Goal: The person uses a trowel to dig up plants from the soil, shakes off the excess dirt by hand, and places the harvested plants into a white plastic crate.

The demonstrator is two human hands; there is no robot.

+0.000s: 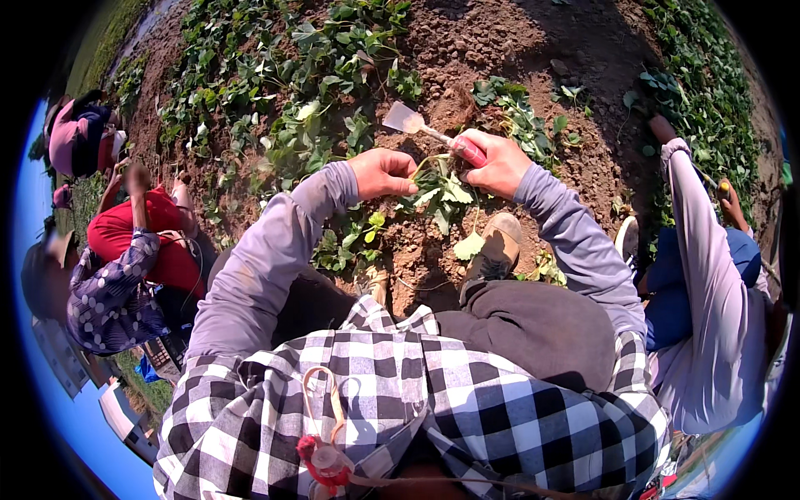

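Observation:
My right hand (pixel 497 164) is closed around the red handle of a flat-bladed hand tool (pixel 431 132), its wide metal blade pointing up and left above the soil. A leafy green plant (pixel 447 190) hangs between my hands, its upper stems beside the tool's handle. The thumb and fingers of my left hand (pixel 386 174) pinch a yellowish stem of this plant. Whether my right hand also grips part of the plant is hidden. A pale green leaf (pixel 469 245) hangs low, just beside my shoe (pixel 500 247).
Low green plants (pixel 250 81) cover the ground ahead and left; clods of brown soil (pixel 481 37) lie ahead. A co-worker in red trousers (pixel 150 231) crouches at left, another person (pixel 81 137) farther off. Close on my right, a co-worker in a pale sleeve (pixel 700 206) reaches into more plants.

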